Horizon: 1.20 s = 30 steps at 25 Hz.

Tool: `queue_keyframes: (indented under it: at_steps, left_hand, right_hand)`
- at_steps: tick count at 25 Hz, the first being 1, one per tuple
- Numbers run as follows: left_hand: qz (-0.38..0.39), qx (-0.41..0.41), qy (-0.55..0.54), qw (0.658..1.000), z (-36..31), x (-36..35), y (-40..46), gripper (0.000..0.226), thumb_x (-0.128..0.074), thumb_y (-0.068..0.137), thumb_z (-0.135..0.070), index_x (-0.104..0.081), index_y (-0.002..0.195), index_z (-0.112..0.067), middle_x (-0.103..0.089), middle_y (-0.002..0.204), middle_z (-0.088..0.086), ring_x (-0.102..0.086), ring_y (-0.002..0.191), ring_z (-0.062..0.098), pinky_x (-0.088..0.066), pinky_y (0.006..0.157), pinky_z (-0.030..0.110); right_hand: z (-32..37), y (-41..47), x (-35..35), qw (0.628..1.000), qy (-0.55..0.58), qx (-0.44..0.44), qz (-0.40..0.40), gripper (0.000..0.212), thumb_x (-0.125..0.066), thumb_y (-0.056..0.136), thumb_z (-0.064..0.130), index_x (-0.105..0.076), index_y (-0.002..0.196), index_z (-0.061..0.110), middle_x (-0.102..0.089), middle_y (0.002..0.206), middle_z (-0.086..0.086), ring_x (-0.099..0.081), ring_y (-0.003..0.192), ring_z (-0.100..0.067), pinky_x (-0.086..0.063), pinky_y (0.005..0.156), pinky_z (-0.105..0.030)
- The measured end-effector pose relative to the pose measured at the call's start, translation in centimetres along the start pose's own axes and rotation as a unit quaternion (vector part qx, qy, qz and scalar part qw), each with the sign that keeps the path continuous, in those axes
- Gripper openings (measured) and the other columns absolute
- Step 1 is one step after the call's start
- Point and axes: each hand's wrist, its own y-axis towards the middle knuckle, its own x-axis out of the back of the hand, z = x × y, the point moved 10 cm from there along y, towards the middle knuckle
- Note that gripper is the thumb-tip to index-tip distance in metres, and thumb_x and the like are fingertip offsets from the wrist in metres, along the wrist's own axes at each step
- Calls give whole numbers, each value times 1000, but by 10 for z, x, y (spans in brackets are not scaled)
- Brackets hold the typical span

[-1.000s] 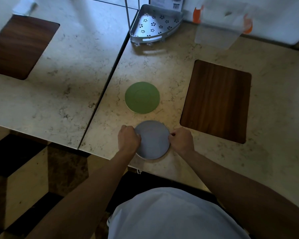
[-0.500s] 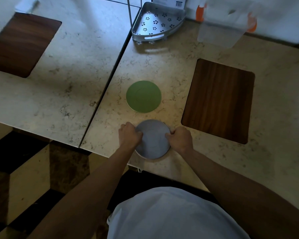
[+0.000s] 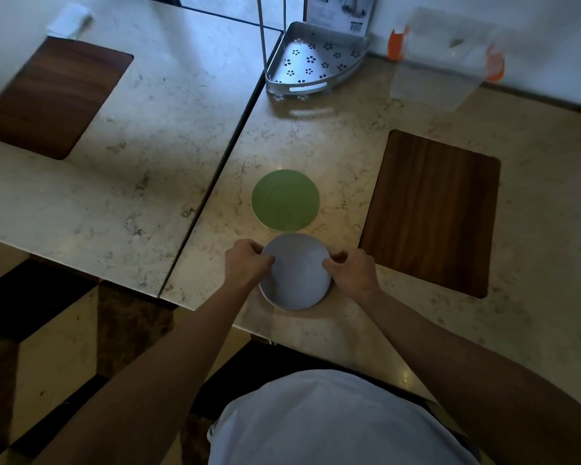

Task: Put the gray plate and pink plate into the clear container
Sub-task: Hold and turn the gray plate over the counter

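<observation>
The gray plate point(image 3: 297, 273) lies near the front edge of the marble counter. Its front rim shows a second edge under it, which may be another plate; I see no pink one. My left hand point(image 3: 247, 263) grips the plate's left rim. On the right rim my right hand point(image 3: 351, 271) pinches with thumb and fingers. The clear container point(image 3: 440, 62), with orange clips on its sides, stands at the back right against the wall, far from both hands.
A green plate point(image 3: 285, 200) lies just behind the gray one. A metal corner shelf point(image 3: 316, 60) stands at the back. Dark wooden boards lie at the right point(image 3: 430, 209) and far left point(image 3: 57, 95). A seam point(image 3: 215, 182) splits the counter.
Both hands have shifted their fingers on the gray plate's rim, and the right thumb now sits over its edge. The plate stays in about the same spot.
</observation>
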Motion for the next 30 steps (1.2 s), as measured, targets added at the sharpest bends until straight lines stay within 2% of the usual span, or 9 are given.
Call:
queue_keyframes:
  at_steps: [2, 5, 8, 13, 16, 21, 25, 27, 30]
  left_hand:
    - [-1, -3, -9, 1000, -8, 9, 9, 14, -66, 60, -22, -68, 62, -8, -62, 61, 8, -59, 58, 23, -47, 55, 34]
    - [-14, -9, -25, 1000, -20, 24, 25, 14, -69, 62, -21, -72, 68, -8, -72, 69, 12, -69, 66, 24, -57, 61, 40]
    - [-18, -19, -23, 999, -36, 38, 48, 18, -69, 63, -21, -73, 70, -5, -72, 69, 12, -70, 71, 27, -58, 64, 45]
    - [6, -33, -34, 999, -57, 48, 89, 16, -66, 63, -15, -77, 75, -12, -74, 72, 8, -69, 71, 21, -60, 68, 46]
    - [16, -29, -32, 999, -62, 52, 109, 18, -64, 64, -13, -76, 78, -16, -74, 74, 4, -67, 71, 16, -61, 70, 45]
    - [53, -6, -33, 998, -64, 43, 130, 27, -63, 72, -14, -75, 95, -14, -74, 91, 6, -69, 86, 22, -59, 81, 46]
    - [57, -3, -26, 998, -62, 37, 136, 26, -62, 75, -13, -75, 98, -13, -75, 95, 7, -68, 89, 22, -58, 85, 45]
    - [57, -8, -15, 998, -61, 36, 135, 27, -62, 77, -16, -74, 100, -16, -75, 96, 5, -68, 90, 21, -57, 84, 43]
    - [54, -15, -13, 998, -61, 36, 137, 28, -60, 76, -19, -74, 101, -20, -75, 96, 1, -68, 89, 19, -57, 82, 40]
  right_hand:
    - [15, 10, 3, 1000, 4, 10, -10, 18, -68, 75, 27, -74, 79, 11, -73, 73, -2, -68, 68, -15, -52, 58, -29]
    - [40, 30, 5, 1000, 7, 25, -15, 19, -68, 76, 30, -74, 85, 14, -72, 76, 2, -67, 68, -10, -51, 55, -23]
    - [63, 52, 7, 999, 2, 41, -30, 20, -68, 77, 32, -74, 85, 15, -72, 77, 2, -66, 69, -11, -49, 56, -22]
    - [90, 92, 10, 999, -7, 40, -35, 19, -67, 78, 33, -74, 87, 17, -69, 77, 4, -65, 72, -12, -47, 58, -20]
    - [97, 115, 7, 999, -14, 36, -28, 23, -66, 79, 34, -75, 91, 16, -71, 80, 4, -61, 66, -3, -38, 49, -12]
    - [101, 139, 2, 998, -40, 37, -32, 25, -64, 81, 32, -72, 96, 14, -65, 79, 5, -56, 67, -6, -34, 52, -10]
    - [97, 144, -3, 997, -43, 41, -41, 20, -63, 83, 30, -70, 93, 15, -59, 71, 11, -55, 63, 0, -34, 52, -11]
    - [96, 144, -5, 997, -48, 51, -44, 19, -61, 84, 28, -69, 92, 14, -59, 71, 11, -55, 63, -2, -33, 52, -10]
    - [98, 147, -5, 995, -53, 58, -56, 22, -58, 86, 26, -68, 98, 9, -65, 81, 1, -56, 68, -12, -34, 52, -12]
